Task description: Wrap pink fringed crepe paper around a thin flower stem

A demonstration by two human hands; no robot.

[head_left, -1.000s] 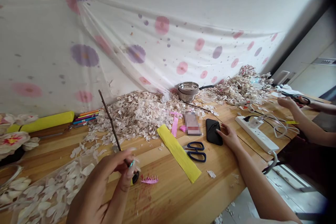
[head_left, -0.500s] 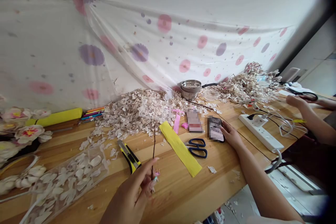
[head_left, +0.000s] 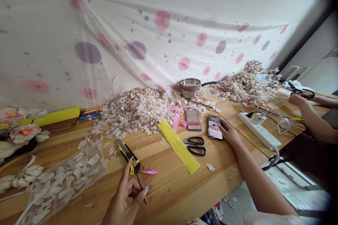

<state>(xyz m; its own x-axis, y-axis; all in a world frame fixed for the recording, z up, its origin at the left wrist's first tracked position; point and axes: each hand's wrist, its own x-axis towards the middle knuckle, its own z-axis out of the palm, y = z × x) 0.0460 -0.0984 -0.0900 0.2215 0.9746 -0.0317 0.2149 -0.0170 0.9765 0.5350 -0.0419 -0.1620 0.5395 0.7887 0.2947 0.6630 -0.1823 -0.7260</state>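
Observation:
At the lower middle, my left hand (head_left: 125,195) is closed round a thin dark twig (head_left: 141,184), which tilts up to the left. Just beyond the fingers lies a yellow-and-black utility knife (head_left: 130,158). A small fringed strip of pink paper (head_left: 150,171) rests on the table to the right of that hand. My right hand (head_left: 230,133) lies with fingers stretched out against the right edge of a lit phone (head_left: 214,128), which is flat on the wood. Dark blue-handled scissors (head_left: 196,146) and a yellow paper strip (head_left: 179,147) lie between the hands.
Heaped pale petals (head_left: 132,110) line the wall below a flowered plastic sheet (head_left: 111,52). A petal tray (head_left: 66,179) stands left. Metal bowls (head_left: 189,88) are at the back. A power strip (head_left: 260,132) lies right, near another person's hand (head_left: 299,100) with black scissors (head_left: 303,93).
My left hand has lowered and turned, so the twig went from upright to low and slanted. The pink fringed strip shows more fully. My right hand stays at the phone. The view shifted slightly.

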